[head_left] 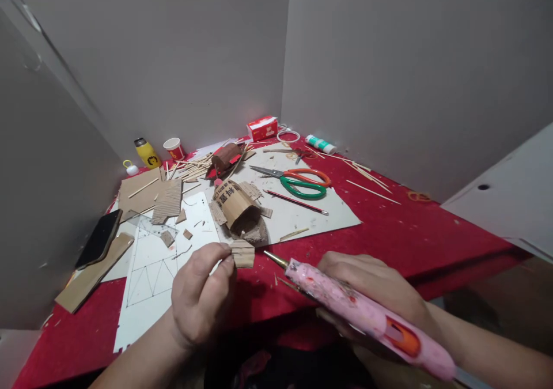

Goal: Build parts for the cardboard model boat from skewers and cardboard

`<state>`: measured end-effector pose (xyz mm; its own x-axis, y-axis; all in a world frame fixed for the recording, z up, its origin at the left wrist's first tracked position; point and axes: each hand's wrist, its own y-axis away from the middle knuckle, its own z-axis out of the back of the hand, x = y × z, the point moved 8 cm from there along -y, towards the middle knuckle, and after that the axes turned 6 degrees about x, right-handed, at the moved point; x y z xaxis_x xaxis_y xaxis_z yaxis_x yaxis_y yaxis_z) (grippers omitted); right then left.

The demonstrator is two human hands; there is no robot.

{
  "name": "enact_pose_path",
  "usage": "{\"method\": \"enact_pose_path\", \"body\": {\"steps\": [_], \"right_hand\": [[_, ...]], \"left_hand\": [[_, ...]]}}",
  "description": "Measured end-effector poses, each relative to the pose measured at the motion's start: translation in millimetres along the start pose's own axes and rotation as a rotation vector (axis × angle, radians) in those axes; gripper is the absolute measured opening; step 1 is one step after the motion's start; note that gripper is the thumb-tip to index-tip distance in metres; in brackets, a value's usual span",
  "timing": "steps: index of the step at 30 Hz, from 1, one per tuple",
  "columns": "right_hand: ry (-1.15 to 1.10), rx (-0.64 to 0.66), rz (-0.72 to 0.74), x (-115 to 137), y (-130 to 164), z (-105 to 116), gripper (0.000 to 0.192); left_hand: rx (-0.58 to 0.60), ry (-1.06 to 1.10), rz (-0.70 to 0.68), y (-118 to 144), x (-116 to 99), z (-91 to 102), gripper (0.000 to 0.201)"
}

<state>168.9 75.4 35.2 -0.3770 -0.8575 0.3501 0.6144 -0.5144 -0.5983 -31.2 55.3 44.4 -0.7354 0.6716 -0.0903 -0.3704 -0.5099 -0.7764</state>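
Note:
My left hand (199, 297) pinches a small piece of corrugated cardboard (242, 254) between thumb and fingers, just above the near edge of the red table (410, 233). My right hand (375, 291) grips a pink hot glue gun (358, 311); its metal nozzle (276, 259) points left, a short gap from the cardboard piece. Just behind the piece stands a curved cardboard model (237, 207) with printed characters, on a grey sheet (311, 213).
Scissors with orange and green handles (298, 182) and a red pencil (296, 202) lie on the grey sheet. A white drawing sheet (151, 274), a phone (99, 239), cardboard scraps, wooden sticks (194, 167), a yellow bottle (147, 153), a paper cup (174, 147), a red box (262, 128) and a glue tube (320, 144) lie around. Grey walls enclose the corner.

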Motion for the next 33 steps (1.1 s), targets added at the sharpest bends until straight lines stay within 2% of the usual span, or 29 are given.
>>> {"method": "enact_pose_path", "body": {"steps": [5,8,10,12,14,16,18,20,22,24,27,30,33], "right_hand": [[-0.063,-0.036,0.010,-12.6,13.9,-14.0,0.014],[-0.074,-0.043,-0.011,-12.7,13.5,-13.4,0.016],[-0.136,-0.040,-0.092,-13.2,9.1,-8.3,0.019],[-0.268,-0.049,-0.247,-17.8,4.1,-2.4,0.016],[-0.413,-0.080,-0.394,-21.8,-0.9,1.7,0.017],[-0.496,-0.115,-0.471,-21.9,-7.6,3.5,0.026],[-0.615,-0.100,-0.520,-21.4,-15.4,-2.9,0.025],[-0.809,-0.047,-0.561,-19.9,-22.5,-15.7,0.021],[-0.964,-0.009,-0.578,-16.9,-28.8,-25.9,0.022],[-0.996,-0.005,-0.590,-16.0,-32.8,-29.9,0.021],[-0.916,-0.007,-0.668,-21.3,-30.9,-32.6,0.021],[-0.800,-0.062,-0.723,-27.7,-26.7,-27.4,0.025],[-0.704,-0.124,-0.706,-27.8,-28.3,-17.4,0.026]], "left_hand": [[0.029,0.023,-0.031,3.4,0.0,-2.1,0.059],[0.004,0.057,0.004,-1.7,-0.8,-1.2,0.050],[0.001,0.165,0.091,-10.0,1.2,-1.2,0.039],[0.047,0.367,0.294,-18.8,10.4,-7.0,0.027],[0.150,0.666,0.619,-18.4,23.3,-24.0,0.017],[0.284,1.030,0.893,-10.8,22.5,-47.2,0.021],[0.386,1.318,1.018,-6.5,12.1,-63.6,0.029],[0.433,1.438,1.035,-6.4,5.3,-71.8,0.031],[0.449,1.449,1.024,-7.4,3.0,-76.3,0.032],[0.455,1.434,1.011,-9.0,1.6,-78.6,0.033],[0.452,1.370,0.992,-10.5,0.4,-77.9,0.033],[0.382,1.122,0.904,-13.2,3.8,-67.5,0.027],[0.244,0.716,0.608,-25.8,-2.6,-43.7,0.020]]}}
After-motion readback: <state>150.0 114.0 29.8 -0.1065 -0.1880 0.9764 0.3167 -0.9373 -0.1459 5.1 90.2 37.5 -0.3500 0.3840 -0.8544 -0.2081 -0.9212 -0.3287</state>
